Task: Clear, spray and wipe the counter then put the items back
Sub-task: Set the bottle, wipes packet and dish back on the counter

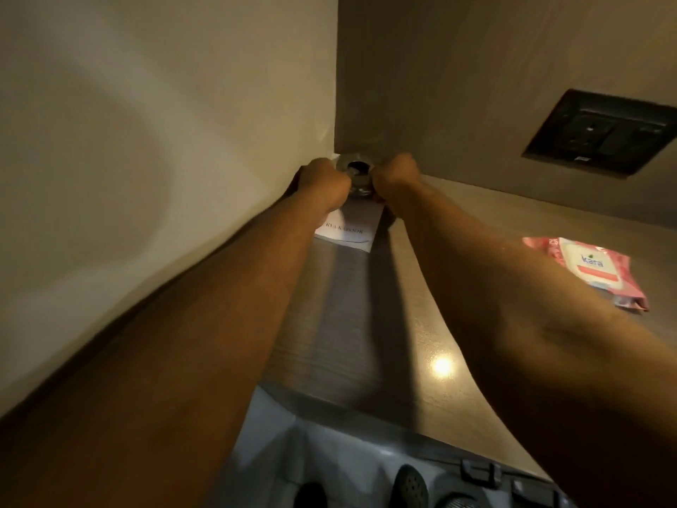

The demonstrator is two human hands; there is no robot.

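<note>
A small round silvery metal vessel (357, 174), probably rigid, light and slick, is clasped at its sides between left hand (324, 177) and right hand (395, 176), above a white printed card (348, 229) on the bench (421, 306).

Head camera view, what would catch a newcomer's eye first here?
Both arms stretch to the far corner, where the left hand and right hand hold a metal container standing on a white paper. At right, a pink wipes packet lies on the counter, below a black socket plate.

Counter (351, 324) open in the middle; wipes packet (589, 271) lies at right.
</note>
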